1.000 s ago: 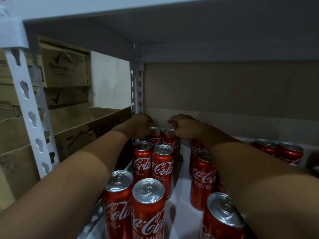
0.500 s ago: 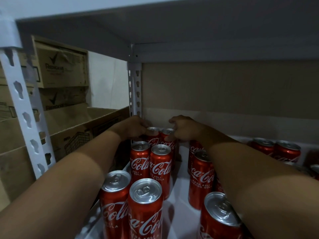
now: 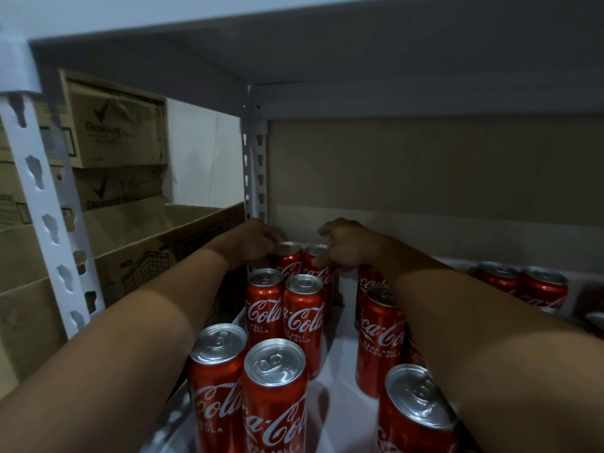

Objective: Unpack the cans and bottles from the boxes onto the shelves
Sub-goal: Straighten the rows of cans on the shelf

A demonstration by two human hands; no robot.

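Observation:
Several red Coca-Cola cans stand on the white shelf [image 3: 340,354]. Both my arms reach to the back left corner. My left hand [image 3: 258,243] grips the top of the rear left can [image 3: 289,261]. My right hand [image 3: 348,248] curls round the top of the rear right can [image 3: 322,273] beside it. Both cans stand upright, touching each other. In front of them stand a second pair [image 3: 284,308] and a third pair [image 3: 248,397] of cans. My right forearm hides part of another column of cans [image 3: 380,338].
More cans [image 3: 523,282] stand at the far right of the shelf. The upper shelf board [image 3: 359,53] hangs low overhead. A slotted white post [image 3: 255,171] marks the back left corner, another [image 3: 42,217] the front left. Cardboard boxes [image 3: 121,132] are stacked to the left.
Both hands stay on the two rear cans in the back left corner. Only the view has shifted slightly.

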